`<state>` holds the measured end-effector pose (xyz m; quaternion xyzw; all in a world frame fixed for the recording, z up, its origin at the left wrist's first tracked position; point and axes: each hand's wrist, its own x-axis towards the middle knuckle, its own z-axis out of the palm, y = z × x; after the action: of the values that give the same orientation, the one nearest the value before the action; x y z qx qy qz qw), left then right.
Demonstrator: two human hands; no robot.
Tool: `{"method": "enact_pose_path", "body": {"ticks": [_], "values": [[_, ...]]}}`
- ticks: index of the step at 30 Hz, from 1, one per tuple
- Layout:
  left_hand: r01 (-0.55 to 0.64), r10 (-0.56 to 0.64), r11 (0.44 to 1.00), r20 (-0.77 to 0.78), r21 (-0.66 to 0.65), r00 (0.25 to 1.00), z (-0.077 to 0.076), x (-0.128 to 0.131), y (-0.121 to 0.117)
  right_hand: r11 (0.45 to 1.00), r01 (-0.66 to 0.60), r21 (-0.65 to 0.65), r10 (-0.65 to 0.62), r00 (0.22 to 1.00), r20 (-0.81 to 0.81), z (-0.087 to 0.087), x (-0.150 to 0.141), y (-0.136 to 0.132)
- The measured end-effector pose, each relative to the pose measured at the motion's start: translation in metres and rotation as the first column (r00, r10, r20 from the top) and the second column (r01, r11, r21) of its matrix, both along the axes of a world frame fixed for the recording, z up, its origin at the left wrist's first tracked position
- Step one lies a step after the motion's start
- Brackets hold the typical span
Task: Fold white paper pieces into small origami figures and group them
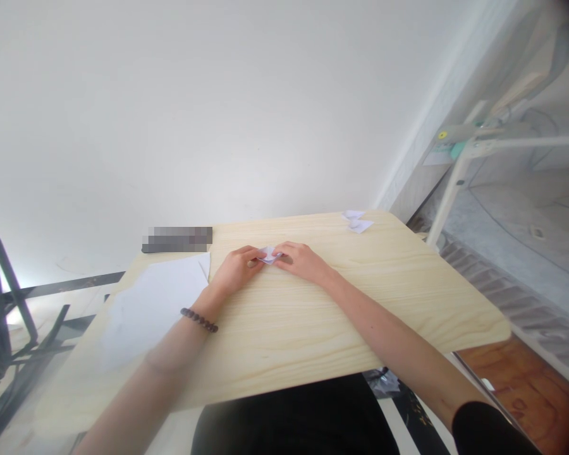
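A small piece of folded white paper (269, 255) is held between both hands over the middle of the wooden table (284, 328). The fingers of my left hand (237, 270) pinch its left side, and a beaded bracelet circles that wrist. On the right side, my right hand (301, 260) grips the paper with thumb and fingers. Part of the folded paper is hidden under the fingertips. Two small folded paper pieces (359, 225) lie near the table's far right corner.
Large white sheets (156, 303) lie on the table's left, partly under my left forearm. A dark, pixelated object (177, 240) rests at the far left edge. A white wall (265, 114) stands behind. To the right is a white metal frame (450, 189); a black chair (0, 291) is at left.
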<state>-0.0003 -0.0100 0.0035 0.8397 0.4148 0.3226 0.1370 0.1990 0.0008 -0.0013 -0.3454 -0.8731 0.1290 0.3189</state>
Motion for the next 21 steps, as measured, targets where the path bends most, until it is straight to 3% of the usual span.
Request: {"method": "enact_pose_path", "body": {"ticks": [6,15,21], "values": [[0.004,-0.004,1.0,-0.047,-0.009,0.999,0.009,0.003,-0.008,1.0,0.006,0.029,-0.006,1.0,0.0,0.001,-0.001,-0.003],[-0.06,0.065,0.997,-0.084,0.054,0.994,0.001,0.004,-0.004,0.995,0.065,0.076,-0.072,0.994,0.087,-0.009,-0.007,0.0],[-0.049,0.057,0.996,-0.117,0.072,0.992,0.002,0.005,-0.004,0.994,0.014,0.11,-0.027,0.993,0.118,-0.009,-0.007,0.0]]}}
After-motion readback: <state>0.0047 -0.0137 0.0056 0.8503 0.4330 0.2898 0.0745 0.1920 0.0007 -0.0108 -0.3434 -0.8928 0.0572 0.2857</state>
